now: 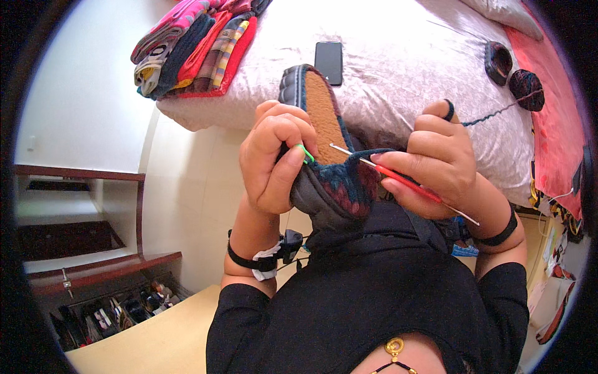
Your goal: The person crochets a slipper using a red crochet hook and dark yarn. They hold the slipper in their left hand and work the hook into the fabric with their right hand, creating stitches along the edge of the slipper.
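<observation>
My left hand (278, 154) grips the side of a dark slipper (320, 196) with a tan fleece insole (322, 117). A bright green stitch marker (306, 153) shows at my left thumb and fingertips. In my right hand (434, 159) is a crochet hook (406, 182) with a red grip, its metal tip pointing left over the insole. A loop of dark teal yarn (369, 153) lies around the hook's shaft. Crocheted teal and maroon fabric (345, 184) covers the slipper's near end. More yarn (490, 115) wraps a raised right finger and runs to a ball (527, 90).
A smartphone (328, 63) lies on the bed cover (387, 56) beyond the slipper. Folded clothes (196, 51) are stacked at the bed's left corner. Near the yarn ball sits another dark slipper-like item (498, 63). An open drawer (121, 308) with several items is at lower left.
</observation>
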Demonstrator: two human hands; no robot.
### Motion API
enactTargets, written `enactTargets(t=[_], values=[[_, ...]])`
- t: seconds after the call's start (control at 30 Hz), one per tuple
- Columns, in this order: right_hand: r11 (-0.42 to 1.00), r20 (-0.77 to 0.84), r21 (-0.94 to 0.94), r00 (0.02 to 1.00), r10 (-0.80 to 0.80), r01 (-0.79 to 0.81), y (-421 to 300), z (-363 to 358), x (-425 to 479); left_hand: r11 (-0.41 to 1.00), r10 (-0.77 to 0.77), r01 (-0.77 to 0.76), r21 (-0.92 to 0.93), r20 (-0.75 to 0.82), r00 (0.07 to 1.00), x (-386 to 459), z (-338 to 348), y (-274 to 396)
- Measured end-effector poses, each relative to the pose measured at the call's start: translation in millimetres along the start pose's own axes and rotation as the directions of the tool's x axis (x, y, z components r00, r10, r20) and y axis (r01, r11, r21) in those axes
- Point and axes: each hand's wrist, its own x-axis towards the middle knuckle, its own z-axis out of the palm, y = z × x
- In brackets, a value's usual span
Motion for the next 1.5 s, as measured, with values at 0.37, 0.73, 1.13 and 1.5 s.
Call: enactTargets(t=[0.37, 0.73, 1.13, 1.5], values=[[0.362, 0.16, 0.865, 0.873, 0.46, -0.349, -3, 18, -11, 0.963, -0.093, 0.096, -0.251, 0.024, 0.995, 0, 2, 3], [0.22, 0.319, 0.881, 0.869, 0.38, -0.419, 6, -5, -6, 0.993, -0.074, 0.08, -0.089, 0.061, 0.995, 3, -2, 4], [0.694, 0.124, 0.68, 0.97, 0.208, -0.236, 15, -6, 9, 0.987, -0.03, 0.044, -0.153, 0.089, 0.996, 5, -2, 2], [0.351, 0.182, 0.849, 0.842, 0.508, -0.395, -6, 2, -7, 0.986, -0.015, 0.025, -0.167, 0.057, 0.998, 8, 6, 3]])
